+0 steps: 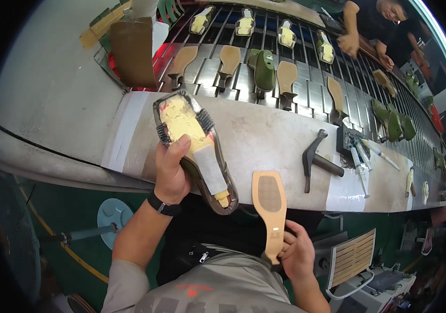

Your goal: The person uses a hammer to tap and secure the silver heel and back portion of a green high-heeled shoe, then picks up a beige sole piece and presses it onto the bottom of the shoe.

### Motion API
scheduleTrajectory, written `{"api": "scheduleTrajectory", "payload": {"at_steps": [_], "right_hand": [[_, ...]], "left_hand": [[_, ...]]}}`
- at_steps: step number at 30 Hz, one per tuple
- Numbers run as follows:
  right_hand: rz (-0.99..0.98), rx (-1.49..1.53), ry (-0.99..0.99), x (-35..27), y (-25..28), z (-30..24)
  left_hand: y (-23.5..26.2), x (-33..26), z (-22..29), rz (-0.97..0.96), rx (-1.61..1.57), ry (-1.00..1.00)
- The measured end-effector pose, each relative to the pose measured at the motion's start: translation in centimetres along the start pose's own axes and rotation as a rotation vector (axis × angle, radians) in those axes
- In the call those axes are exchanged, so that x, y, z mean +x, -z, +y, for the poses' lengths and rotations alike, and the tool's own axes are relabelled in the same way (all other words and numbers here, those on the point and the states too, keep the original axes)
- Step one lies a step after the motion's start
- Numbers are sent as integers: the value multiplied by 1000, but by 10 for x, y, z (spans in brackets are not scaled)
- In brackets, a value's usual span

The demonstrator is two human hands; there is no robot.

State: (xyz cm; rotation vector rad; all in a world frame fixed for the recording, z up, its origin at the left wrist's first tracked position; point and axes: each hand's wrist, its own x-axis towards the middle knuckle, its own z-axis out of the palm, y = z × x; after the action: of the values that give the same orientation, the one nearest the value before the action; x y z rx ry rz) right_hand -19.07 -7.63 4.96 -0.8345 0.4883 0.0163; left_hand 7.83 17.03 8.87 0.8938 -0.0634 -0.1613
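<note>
My left hand [172, 172] grips a shoe upper mounted on a last [194, 146], held sole side up over the bench edge; its bottom shows a yellowish forepart, a white strip and dark elastic at both sides. My right hand [297, 254] holds a tan insole board [269, 206] by its narrow heel end, close to my lap, with a grey patch on the wide forepart pointing up toward the bench. The two pieces are apart, the insole just to the right of the shoe's heel.
A hammer [314, 156] lies on the grey bench [264, 135], with syringes [359, 166] on white paper [345, 190] to its right. Beyond runs a slatted conveyor [306, 88] with tan insoles on pegs, green lasts [263, 69] and lasted shoes. Another person [369, 26] works at the far right.
</note>
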Motion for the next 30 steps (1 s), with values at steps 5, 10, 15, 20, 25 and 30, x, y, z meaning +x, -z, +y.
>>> {"api": "scheduleTrajectory", "payload": {"at_steps": [5,10,15,20,25,30], "right_hand": [[-66,-180,-116,34,-17,6],[-121,-240,301,46,-53,-18],[-369,-363,424,38,-123,-54],[-517,-406,256,39,-163,-63],[-438,-295,235,50,-177,-62],[-469,-457,230,50,-175,-60]], "left_hand": [[-22,14,5,-395,87,-93],[-48,26,44,-489,86,-97],[-69,12,54,-496,265,-93],[-68,-7,58,-595,172,-71],[-55,-8,64,-616,167,-60],[-51,-13,64,-666,-1,-8]]}}
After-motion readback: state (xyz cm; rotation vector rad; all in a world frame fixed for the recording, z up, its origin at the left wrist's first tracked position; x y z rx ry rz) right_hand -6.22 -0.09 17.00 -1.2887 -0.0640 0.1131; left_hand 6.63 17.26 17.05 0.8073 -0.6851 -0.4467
